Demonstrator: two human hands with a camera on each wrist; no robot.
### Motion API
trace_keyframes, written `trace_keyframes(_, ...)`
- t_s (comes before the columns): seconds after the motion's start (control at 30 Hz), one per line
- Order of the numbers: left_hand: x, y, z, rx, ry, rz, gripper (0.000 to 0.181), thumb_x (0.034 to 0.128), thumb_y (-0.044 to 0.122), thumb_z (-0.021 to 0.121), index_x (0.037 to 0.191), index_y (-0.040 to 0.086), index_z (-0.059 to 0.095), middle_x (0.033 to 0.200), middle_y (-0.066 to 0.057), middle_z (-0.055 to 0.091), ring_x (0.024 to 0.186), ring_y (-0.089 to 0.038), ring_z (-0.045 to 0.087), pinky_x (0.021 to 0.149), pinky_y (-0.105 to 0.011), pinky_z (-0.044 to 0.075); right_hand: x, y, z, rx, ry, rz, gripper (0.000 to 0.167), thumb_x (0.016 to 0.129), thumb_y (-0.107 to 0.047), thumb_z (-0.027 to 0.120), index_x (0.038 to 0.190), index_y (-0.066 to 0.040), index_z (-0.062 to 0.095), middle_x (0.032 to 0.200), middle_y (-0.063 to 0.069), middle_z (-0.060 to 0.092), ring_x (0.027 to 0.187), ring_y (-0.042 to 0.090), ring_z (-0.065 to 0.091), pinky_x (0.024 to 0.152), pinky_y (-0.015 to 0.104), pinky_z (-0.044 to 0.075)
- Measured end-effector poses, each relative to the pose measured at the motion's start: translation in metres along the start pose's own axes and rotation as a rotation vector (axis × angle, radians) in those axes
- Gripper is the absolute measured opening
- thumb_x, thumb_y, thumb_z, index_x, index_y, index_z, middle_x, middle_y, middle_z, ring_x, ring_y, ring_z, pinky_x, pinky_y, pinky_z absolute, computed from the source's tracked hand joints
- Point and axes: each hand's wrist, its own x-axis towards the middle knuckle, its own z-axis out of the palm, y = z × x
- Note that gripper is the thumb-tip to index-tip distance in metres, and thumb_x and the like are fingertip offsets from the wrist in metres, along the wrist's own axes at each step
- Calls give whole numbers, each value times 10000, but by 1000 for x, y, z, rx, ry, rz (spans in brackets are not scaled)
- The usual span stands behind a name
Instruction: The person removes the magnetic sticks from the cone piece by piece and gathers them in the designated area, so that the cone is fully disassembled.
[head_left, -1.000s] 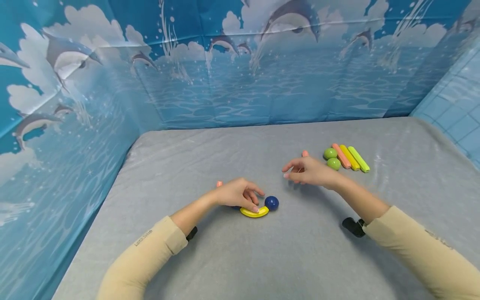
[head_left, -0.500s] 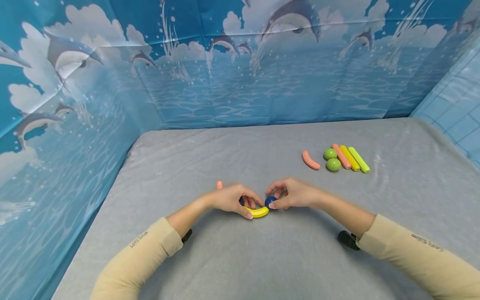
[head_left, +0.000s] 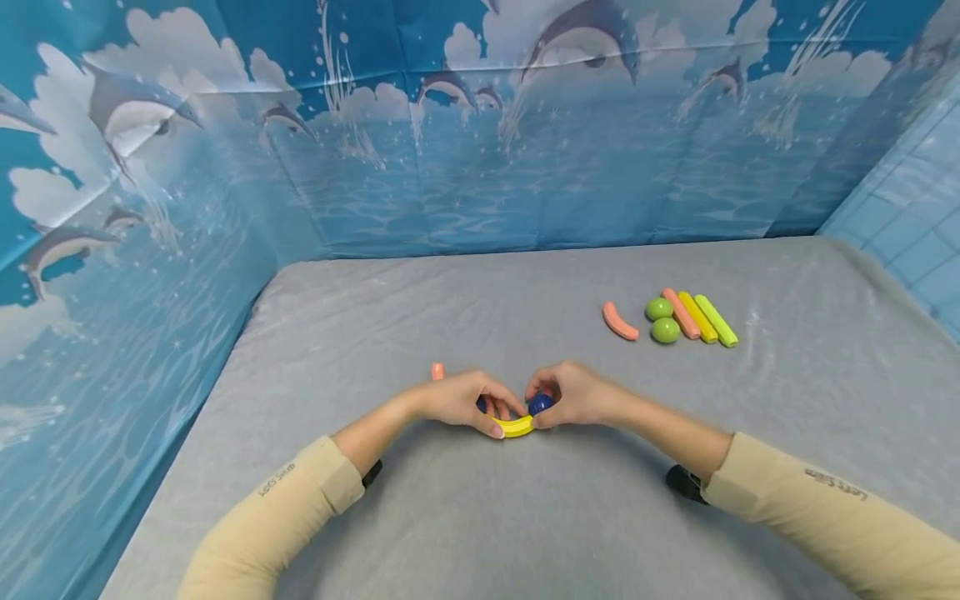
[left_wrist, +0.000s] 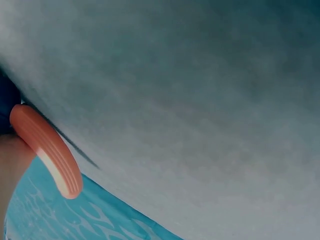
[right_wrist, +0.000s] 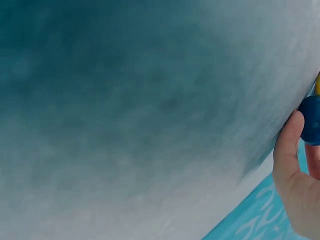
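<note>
Two hands meet at a yellow arc [head_left: 516, 427], mid-scene on grey cloth [head_left: 480, 533]
Head view: left hand [head_left: 456, 398] pinches the arc, right hand [head_left: 588, 397] grips a blue ball [head_left: 540, 403] at its right end; uneven pressure could twist the arc; left wrist view: a nudge could part the orange curve [left_wrist: 47, 149] from the darker ball [left_wrist: 7, 107]; right wrist view: a thumb slip might roll the gripped ball

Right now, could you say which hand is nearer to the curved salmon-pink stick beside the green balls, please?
Right. The right hand is in front and left of that stick; the left hand is farther left, touching the curved yellow piece.
</note>
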Motion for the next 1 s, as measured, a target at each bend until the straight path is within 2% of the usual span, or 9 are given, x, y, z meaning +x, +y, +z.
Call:
trace_keyframes(0.2,0,-2,1,-19,-10,-7,374,830,77,700,1193,27,627,944,-24,675,837,-61,592,782,-236,485,0,-5,3,-41,28,35,251,685,-123,785,880,-62,638,672,-1,537,575,115,453,504,244,363)
trace_keyframes(0.43,1,-1,-1,-32,-22,-6,376,836,70,692,1203,24,620,949,-24,669,838,-62,587,783,-234,481,0,-6,3,-51,52,54,246,685,-124,795,861,-73,631,678,6,526,576,123,449,499,243,359)
trace_keyframes(0.73,-1,1,-1,-48,-20,-51,378,841,80,689,1213,53,622,956,3,664,852,-68,591,788,-235,476,1,-13,3,-205,88,-4,251,671,-144,810,819,-121,609,701,11,517,602,132,447,511,246,373)
trace_keyframes(1.0,2,0,-1,-52,-24,-41,385,844,83,686,1221,47,616,959,-10,667,842,-64,591,780,-240,483,-4,-10,0,-163,80,-15,256,677,-132,812,839,-108,617,726,13,515,646,144,451,549,255,373)
